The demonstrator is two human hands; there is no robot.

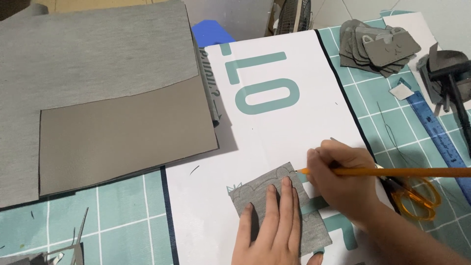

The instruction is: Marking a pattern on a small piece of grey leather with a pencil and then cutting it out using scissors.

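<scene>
pressing my left hand (272, 223) flat on the small grey fabric piece (274, 211), i keep it pinned to the white printed sheet (274, 127) so it cannot creep while i draw. to do this well, i judge the pressure should sit close to the edge being traced, fingers spread and clear of the line, and the pen tip should hug the outline with a light, steady drag, not a hard push that would ruck the cloth. my left fingers lie stretched out and apart, palm down, gripping nothing, only resting on the fabric. my right hand (343, 179) is closed around an orange pen (392, 172), fingers curled tight on the barrel near the tip, which touches the upper right edge of the fabric piece. the piece lies near the lower middle of the sheet, tilted, with a faint outline along its top edge. orange-handled scissors (414, 196) lie just beside my right wrist on the teal cutting mat (122, 211), a blue ruler (436, 132) beyond them, a stack of cut grey shapes (378, 46) at the far right, and large grey fabric sheets (98, 98) to the left.
</scene>
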